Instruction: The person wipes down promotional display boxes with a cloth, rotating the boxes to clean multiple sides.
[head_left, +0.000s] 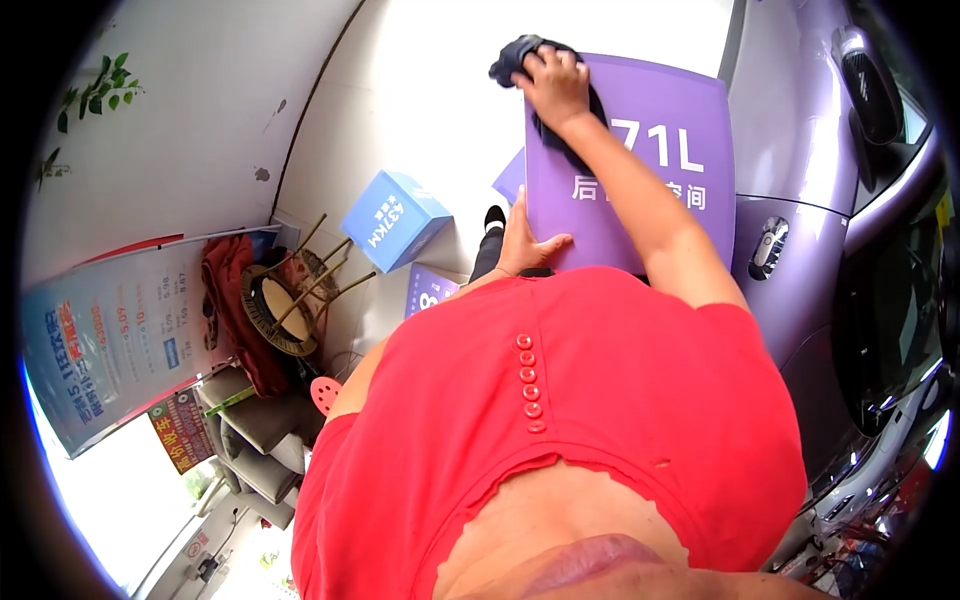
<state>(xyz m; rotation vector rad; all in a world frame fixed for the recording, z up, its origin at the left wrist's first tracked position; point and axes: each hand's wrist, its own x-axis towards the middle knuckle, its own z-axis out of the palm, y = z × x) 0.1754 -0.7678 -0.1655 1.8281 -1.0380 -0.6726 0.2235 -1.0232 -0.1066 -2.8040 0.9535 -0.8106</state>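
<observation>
A large purple box [640, 235] with white lettering stands in front of me, part of its print hidden behind my right forearm. My right hand [556, 88] is closed on a dark cloth [517, 62] at the far left corner of the box; the cloth bunches over the edge and trails across the top under my wrist. My left hand [528, 240] grips the box's near left edge, the thumb on the top face and the fingers along the side.
A purple car [790, 150] stands close on the right. To the left are a blue box [395, 220], a smaller purple printed box [430, 288], an overturned stool [285, 310], grey cushions [262, 440] and a printed banner [130, 340]. A white wall [220, 110] rises at the upper left.
</observation>
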